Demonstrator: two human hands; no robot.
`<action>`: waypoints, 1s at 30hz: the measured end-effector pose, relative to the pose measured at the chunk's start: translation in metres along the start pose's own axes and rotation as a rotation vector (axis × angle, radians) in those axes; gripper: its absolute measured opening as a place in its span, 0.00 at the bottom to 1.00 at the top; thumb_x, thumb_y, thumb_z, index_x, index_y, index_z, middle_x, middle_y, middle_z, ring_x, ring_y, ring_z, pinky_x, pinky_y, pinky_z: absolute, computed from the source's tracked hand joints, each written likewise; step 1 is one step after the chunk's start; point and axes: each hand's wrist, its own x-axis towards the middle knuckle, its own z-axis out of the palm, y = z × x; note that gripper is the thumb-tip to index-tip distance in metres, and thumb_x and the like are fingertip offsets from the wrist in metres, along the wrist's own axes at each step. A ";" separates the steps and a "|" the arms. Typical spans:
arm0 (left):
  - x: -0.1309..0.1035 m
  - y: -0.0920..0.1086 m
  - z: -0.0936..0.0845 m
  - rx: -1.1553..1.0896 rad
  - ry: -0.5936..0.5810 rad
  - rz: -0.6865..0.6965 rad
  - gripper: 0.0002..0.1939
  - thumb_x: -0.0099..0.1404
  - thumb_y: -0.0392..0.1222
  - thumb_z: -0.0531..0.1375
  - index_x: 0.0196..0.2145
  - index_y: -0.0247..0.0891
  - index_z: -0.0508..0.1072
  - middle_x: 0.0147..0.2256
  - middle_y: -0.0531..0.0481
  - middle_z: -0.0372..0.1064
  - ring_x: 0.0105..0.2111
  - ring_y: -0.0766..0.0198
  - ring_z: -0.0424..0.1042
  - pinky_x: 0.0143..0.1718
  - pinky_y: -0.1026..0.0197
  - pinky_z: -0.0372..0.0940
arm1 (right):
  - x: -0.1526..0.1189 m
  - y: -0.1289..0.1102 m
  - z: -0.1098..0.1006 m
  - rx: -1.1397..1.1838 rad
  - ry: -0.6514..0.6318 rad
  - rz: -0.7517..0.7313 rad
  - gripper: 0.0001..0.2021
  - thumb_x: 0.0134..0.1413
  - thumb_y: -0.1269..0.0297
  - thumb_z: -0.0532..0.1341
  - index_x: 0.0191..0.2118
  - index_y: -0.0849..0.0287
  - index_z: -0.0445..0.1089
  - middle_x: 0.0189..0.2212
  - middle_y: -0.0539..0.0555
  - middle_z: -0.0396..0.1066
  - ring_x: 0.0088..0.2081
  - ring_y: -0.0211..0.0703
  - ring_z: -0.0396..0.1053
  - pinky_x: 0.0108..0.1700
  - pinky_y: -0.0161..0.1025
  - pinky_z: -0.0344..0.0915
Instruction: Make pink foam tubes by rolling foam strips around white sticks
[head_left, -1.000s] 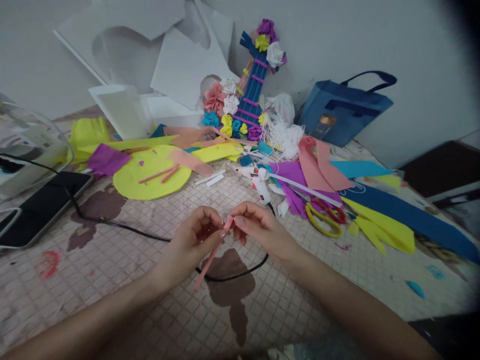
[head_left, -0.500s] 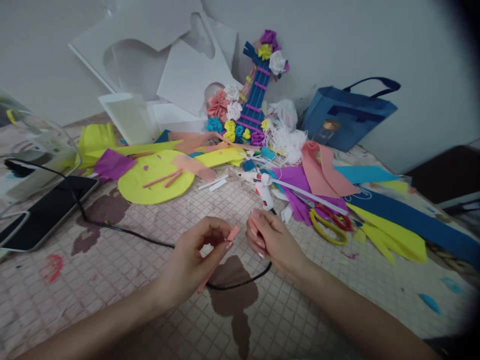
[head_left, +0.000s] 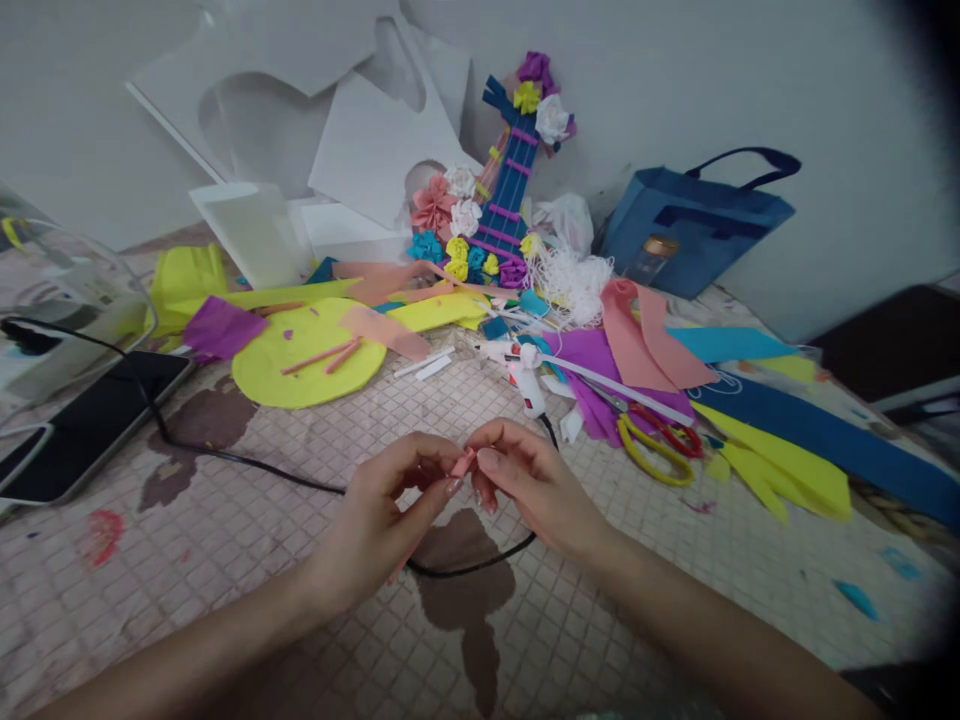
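Observation:
Between thumb and fingers, my left hand pinches a narrow pink crepe paper strip. The thumb and fingertips of my right hand close on the same end of the strip, so the two hands nearly touch. A bit of pink shows below my left hand; most of the strip is hidden by the fingers. Just beyond the hands lies a white hot glue gun, its black cord passing beneath them. Farther left, pink rolled sticks rest on a yellow paper disc.
At the back, a paper-flowered blue guitar shape leans against the wall. Scissors and coloured crepe paper lie to the right, before a blue bag. A phone and a power strip are on the left.
My right hand has moved left to my left hand, and its fingers now close on the pink strip's end. My left hand has stayed nearly still.

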 end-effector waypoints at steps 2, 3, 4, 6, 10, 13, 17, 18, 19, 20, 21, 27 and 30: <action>0.000 -0.001 0.000 0.004 0.002 0.023 0.06 0.64 0.36 0.56 0.40 0.41 0.69 0.36 0.51 0.70 0.35 0.65 0.72 0.37 0.62 0.67 | 0.000 0.000 0.000 -0.009 0.016 0.015 0.07 0.54 0.61 0.62 0.35 0.58 0.68 0.28 0.49 0.70 0.23 0.31 0.63 0.24 0.31 0.63; 0.000 -0.002 0.000 0.005 -0.002 0.029 0.06 0.64 0.35 0.56 0.40 0.41 0.69 0.36 0.51 0.70 0.35 0.65 0.72 0.37 0.62 0.67 | 0.000 0.000 0.000 -0.020 0.026 0.020 0.06 0.53 0.62 0.62 0.35 0.58 0.68 0.28 0.49 0.70 0.23 0.31 0.63 0.24 0.30 0.63; 0.001 -0.002 0.000 0.006 -0.008 0.029 0.06 0.64 0.35 0.56 0.40 0.41 0.69 0.36 0.51 0.70 0.35 0.65 0.72 0.37 0.62 0.67 | 0.000 0.000 0.001 -0.032 0.035 0.023 0.06 0.53 0.62 0.63 0.35 0.58 0.68 0.28 0.48 0.70 0.22 0.30 0.63 0.24 0.30 0.63; 0.001 -0.003 0.000 0.008 -0.019 0.025 0.06 0.64 0.35 0.56 0.40 0.42 0.69 0.36 0.51 0.70 0.35 0.66 0.72 0.38 0.62 0.67 | 0.000 0.001 0.001 -0.040 0.043 0.024 0.05 0.53 0.63 0.63 0.34 0.58 0.69 0.28 0.48 0.70 0.22 0.30 0.63 0.24 0.30 0.63; 0.000 -0.003 -0.001 0.017 -0.021 -0.001 0.06 0.64 0.36 0.57 0.40 0.41 0.69 0.37 0.51 0.70 0.36 0.65 0.72 0.38 0.61 0.66 | 0.001 0.002 0.000 -0.005 0.042 0.040 0.06 0.53 0.62 0.63 0.34 0.58 0.69 0.28 0.47 0.70 0.22 0.30 0.63 0.24 0.30 0.63; 0.000 -0.001 -0.001 0.011 -0.021 -0.019 0.06 0.64 0.37 0.56 0.40 0.41 0.69 0.37 0.51 0.70 0.36 0.65 0.71 0.39 0.61 0.66 | 0.002 0.004 -0.001 -0.001 0.048 0.056 0.06 0.52 0.62 0.64 0.34 0.58 0.69 0.28 0.47 0.71 0.22 0.30 0.64 0.24 0.30 0.63; 0.001 0.003 0.003 -0.050 0.020 -0.068 0.06 0.63 0.37 0.58 0.39 0.41 0.66 0.35 0.52 0.69 0.33 0.67 0.71 0.34 0.64 0.66 | 0.001 0.005 -0.001 -0.067 0.065 0.022 0.06 0.52 0.62 0.63 0.32 0.59 0.69 0.27 0.48 0.71 0.22 0.30 0.63 0.24 0.30 0.63; 0.001 0.003 0.003 -0.074 0.037 -0.089 0.07 0.62 0.37 0.58 0.39 0.40 0.65 0.34 0.52 0.69 0.33 0.67 0.70 0.33 0.64 0.65 | 0.000 0.004 0.000 -0.100 0.073 0.009 0.06 0.53 0.62 0.63 0.31 0.59 0.69 0.27 0.48 0.71 0.22 0.30 0.63 0.24 0.30 0.63; 0.002 0.004 0.004 -0.099 0.053 -0.113 0.08 0.62 0.38 0.59 0.39 0.40 0.64 0.33 0.52 0.69 0.32 0.67 0.70 0.32 0.65 0.65 | 0.000 0.003 0.001 -0.146 0.084 -0.005 0.06 0.53 0.62 0.62 0.31 0.59 0.68 0.27 0.48 0.71 0.22 0.30 0.63 0.24 0.30 0.63; 0.002 0.004 0.004 -0.124 0.063 -0.139 0.09 0.61 0.38 0.60 0.39 0.39 0.64 0.33 0.52 0.68 0.32 0.67 0.69 0.32 0.65 0.64 | -0.001 0.002 0.001 -0.211 0.100 -0.031 0.05 0.54 0.63 0.61 0.31 0.59 0.68 0.26 0.48 0.70 0.22 0.31 0.62 0.24 0.30 0.62; 0.003 0.004 0.004 -0.149 0.063 -0.167 0.10 0.61 0.38 0.60 0.39 0.39 0.63 0.32 0.52 0.68 0.31 0.67 0.69 0.31 0.65 0.64 | -0.002 0.000 0.002 -0.299 0.121 -0.073 0.05 0.55 0.64 0.61 0.32 0.59 0.68 0.26 0.48 0.69 0.23 0.31 0.63 0.25 0.31 0.62; 0.008 -0.002 -0.002 -0.277 -0.063 -0.293 0.09 0.60 0.41 0.60 0.36 0.34 0.69 0.29 0.51 0.68 0.28 0.68 0.66 0.30 0.65 0.63 | -0.007 0.000 0.002 -0.890 0.109 -0.527 0.09 0.59 0.73 0.54 0.41 0.57 0.69 0.34 0.53 0.69 0.37 0.39 0.67 0.39 0.37 0.66; 0.010 -0.003 -0.004 -0.310 -0.027 -0.294 0.08 0.60 0.41 0.61 0.34 0.34 0.70 0.28 0.52 0.67 0.27 0.69 0.65 0.30 0.65 0.62 | -0.007 0.004 -0.002 -1.035 0.015 -0.623 0.16 0.59 0.76 0.51 0.50 0.57 0.65 0.41 0.57 0.67 0.43 0.41 0.67 0.43 0.39 0.67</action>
